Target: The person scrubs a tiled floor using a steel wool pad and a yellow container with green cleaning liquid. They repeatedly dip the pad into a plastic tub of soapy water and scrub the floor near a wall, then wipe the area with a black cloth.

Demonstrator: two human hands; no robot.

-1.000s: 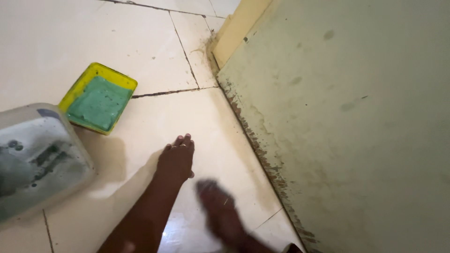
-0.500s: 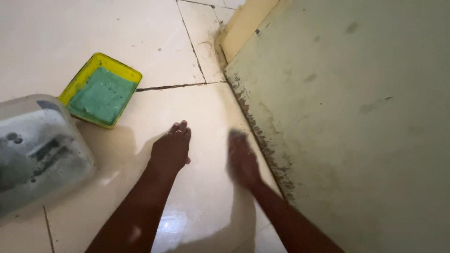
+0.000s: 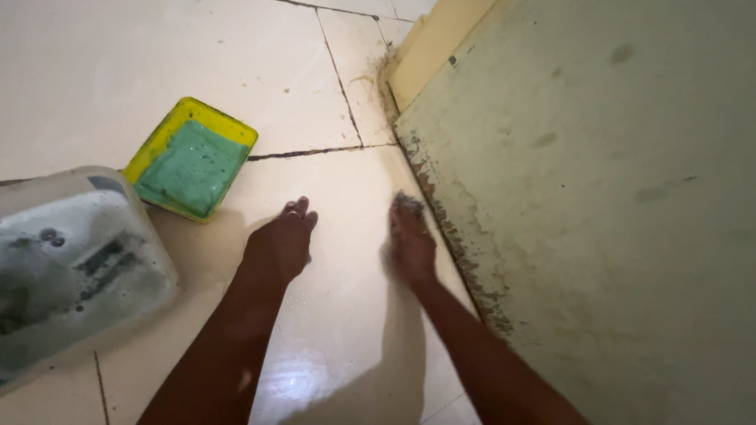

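Note:
My left hand rests palm down on the cream floor tile, holding nothing, its fingers loosely together and pointing away from me. My right hand lies palm down on the same tile, close to the foot of the pale green wall. It is blurred by motion. A dark speckled patch shows at its fingertips; I cannot tell whether it is something held or dirt on the floor. A yellow tray of green paint sits beyond my left hand.
A translucent grey plastic container lies on its side at the left, touching the tray's near corner. The wall's bottom edge is flaked and dirty. A dark cracked grout line runs from the tray to the wall. A beige skirting strip continues beyond.
My right hand slid forward along the floor beside the wall's foot. The left hand stayed planted on the tile. The view shifted slightly.

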